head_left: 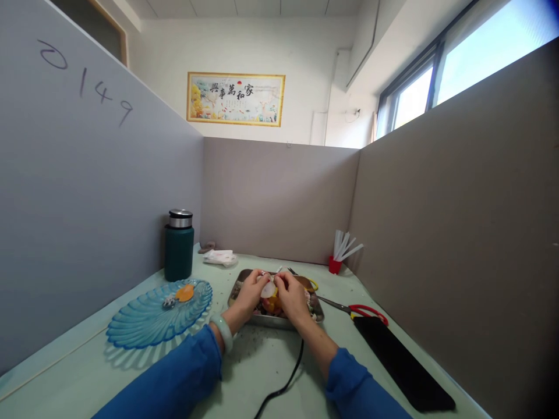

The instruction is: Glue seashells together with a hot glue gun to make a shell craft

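Both hands are close together over a shallow metal tray (275, 322), with thumbs and fingers pinched. A pale, translucent rounded piece (268, 290) shows just below the fingertips of my left hand (250, 294), which seems to grip it. My right hand (293, 299) is pinched shut beside it, and whatever lies between those fingers is too small to make out. Under the hands, the tray holds a jumble of small coloured pieces, with orange-yellow ones (273, 305) in the middle. The fingers cover part of them. Yellow-handled scissors (313, 285) rest at the tray's back right.
To the left are a blue scalloped plate (131, 331) with an orange piece (185, 293) and a dark green flask (179, 253). Red-handled scissors (369, 312), a black flat strip (402, 364) and a red cup (335, 266) of white sticks are right. A black cable (283, 389) runs in front.
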A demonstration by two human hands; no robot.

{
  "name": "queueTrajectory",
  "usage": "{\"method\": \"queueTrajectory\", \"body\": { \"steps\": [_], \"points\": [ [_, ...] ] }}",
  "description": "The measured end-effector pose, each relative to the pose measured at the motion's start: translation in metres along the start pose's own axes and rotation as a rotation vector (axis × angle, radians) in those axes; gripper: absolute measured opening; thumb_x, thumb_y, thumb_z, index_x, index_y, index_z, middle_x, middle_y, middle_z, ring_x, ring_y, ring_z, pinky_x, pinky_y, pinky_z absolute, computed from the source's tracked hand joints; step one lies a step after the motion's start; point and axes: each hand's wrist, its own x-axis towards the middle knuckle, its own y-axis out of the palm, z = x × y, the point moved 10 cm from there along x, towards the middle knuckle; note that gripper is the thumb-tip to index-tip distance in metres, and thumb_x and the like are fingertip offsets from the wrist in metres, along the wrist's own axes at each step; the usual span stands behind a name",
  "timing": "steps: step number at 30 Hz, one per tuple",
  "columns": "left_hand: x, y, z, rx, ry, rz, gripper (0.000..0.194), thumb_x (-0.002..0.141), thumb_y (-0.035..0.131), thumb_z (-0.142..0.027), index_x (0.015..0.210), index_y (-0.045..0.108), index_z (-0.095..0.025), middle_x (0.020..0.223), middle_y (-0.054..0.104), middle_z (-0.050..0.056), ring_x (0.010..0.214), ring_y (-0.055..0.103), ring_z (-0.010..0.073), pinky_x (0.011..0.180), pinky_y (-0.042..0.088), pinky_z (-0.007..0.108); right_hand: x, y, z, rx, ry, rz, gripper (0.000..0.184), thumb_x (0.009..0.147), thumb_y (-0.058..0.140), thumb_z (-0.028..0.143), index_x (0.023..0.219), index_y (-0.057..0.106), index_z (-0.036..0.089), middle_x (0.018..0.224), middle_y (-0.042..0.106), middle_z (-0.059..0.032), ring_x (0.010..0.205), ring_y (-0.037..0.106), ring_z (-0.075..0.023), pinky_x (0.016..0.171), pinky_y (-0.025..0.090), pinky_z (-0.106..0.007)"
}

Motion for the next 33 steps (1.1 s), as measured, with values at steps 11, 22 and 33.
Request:
{"method": "queueTrajectory", "body": {
  "steps": [11,22,33],
  "points": [
    [-0.002,0.001,-0.010,0.039,0.087,0.019,0.029,0.073,0.060,-0.043,0.076,0.053,-0.016,0.064,0.052,-0.003,0.057,0.050,0.0097,0.054,0.039,0.019,-0.017,-0.003,0.015,-0.027,-0.183,0.015,0.019,0.088,0.042,0.026,0.085,0.058,0.018,0.083,0.064,-0.0039,0.079,0.058,-0.0168,0.072,0.041,-0.025],
    [0.000,-0.002,-0.008,0.099,0.117,-0.007,0.027,0.075,0.058,-0.043,0.074,0.053,-0.016,0.062,0.051,-0.003,0.056,0.048,0.0100,0.052,0.038,0.019,-0.019,0.000,0.014,0.001,-0.196,0.021,0.018,0.087,0.044,0.026,0.094,0.058,0.018,0.089,0.065,-0.0044,0.081,0.059,-0.0166,0.073,0.043,-0.025],
    [0.006,-0.040,-0.001,0.000,0.000,-0.258,0.031,0.068,0.059,-0.046,0.073,0.050,-0.016,0.059,0.052,-0.002,0.052,0.051,0.0115,0.044,0.040,0.019,-0.042,-0.003,0.043,-0.532,-0.353,0.221,0.019,0.086,0.049,0.032,0.075,0.058,0.019,0.075,0.062,-0.0044,0.072,0.055,-0.0183,0.065,0.036,-0.028]
  ]
}}
